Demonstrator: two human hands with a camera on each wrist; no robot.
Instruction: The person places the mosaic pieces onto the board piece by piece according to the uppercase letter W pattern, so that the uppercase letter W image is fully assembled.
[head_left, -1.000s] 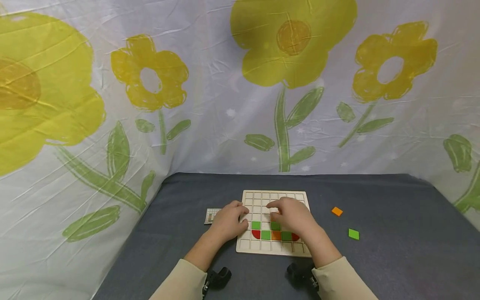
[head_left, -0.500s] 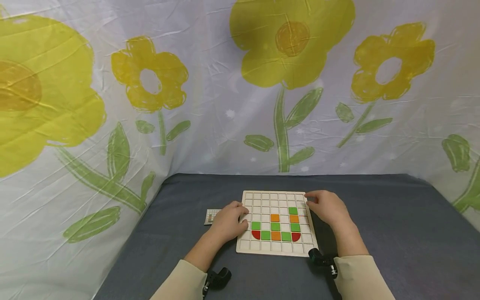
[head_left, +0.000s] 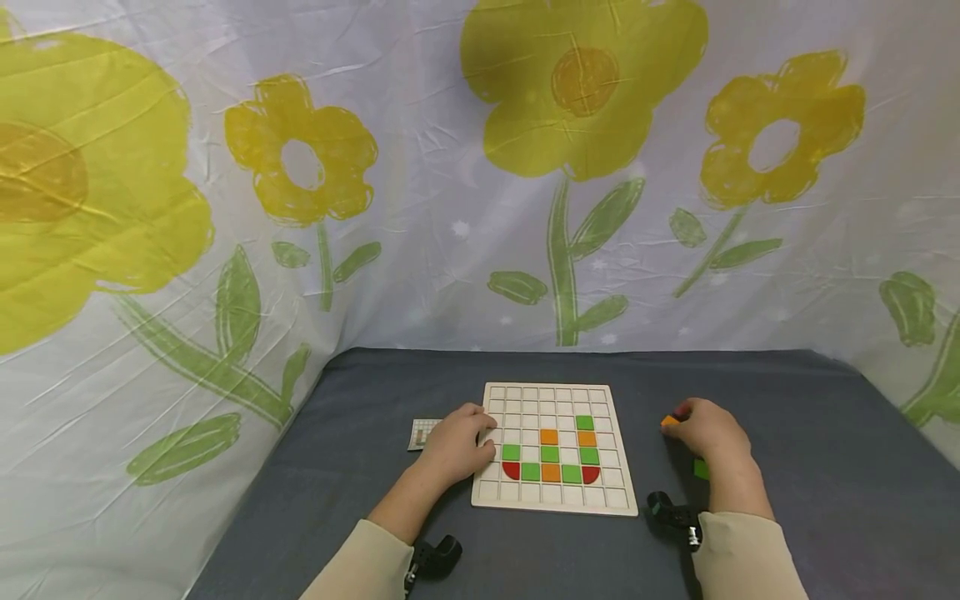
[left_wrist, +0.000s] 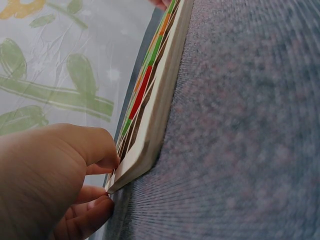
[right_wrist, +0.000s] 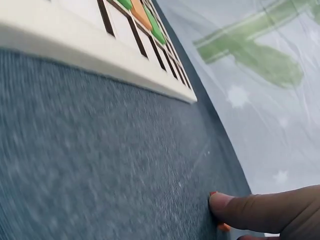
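Note:
My left hand (head_left: 453, 442) grips the left edge of a wooden grid board (head_left: 555, 495) lying on the table. In the left wrist view, curled fingers (left_wrist: 92, 217) meet the board's edge. Green, orange and red tiles fill some cells, including a red quarter-round tile (head_left: 591, 474) and a green square tile (head_left: 584, 422). Right of the board, my right hand (head_left: 712, 433) pinches a loose orange tile (head_left: 669, 422); the thumb covers most of it in the right wrist view. A loose green tile (head_left: 701, 469) is partly hidden beneath the right wrist.
A small printed grid card (head_left: 422, 433) lies left of the board, partly covered by the left hand. Dark grey cloth (head_left: 540, 550) covers the table. Behind hangs a white curtain (head_left: 420, 275) with yellow flowers. Each wrist carries a black camera mount (head_left: 438, 557).
My right hand has moved from over the board, past its right edge, to the loose orange tile and taken hold of it. The left hand stays on the board's edge.

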